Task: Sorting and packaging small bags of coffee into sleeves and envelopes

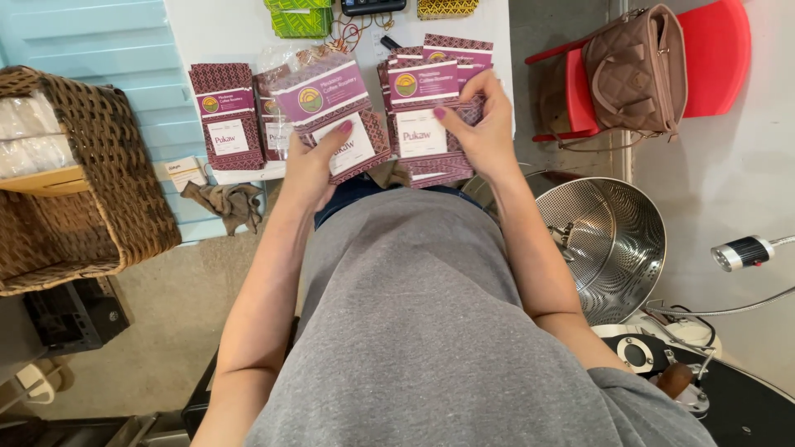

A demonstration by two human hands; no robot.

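The left hand point(310, 161) grips one maroon patterned pouch point(335, 112) at eleven o'clock, thumb pressed on its white label. At one o'clock the right hand point(484, 124) clasps a fanned stack of pouches point(426, 116), perhaps four; both hover above the white table point(224, 33).

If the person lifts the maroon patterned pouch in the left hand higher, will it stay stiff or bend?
The pouch probably stays fairly flat: it tilts in the left hand without sagging. It looks light, since the fingers pinch only its lower part. Its clear wrapper may feel slippery.
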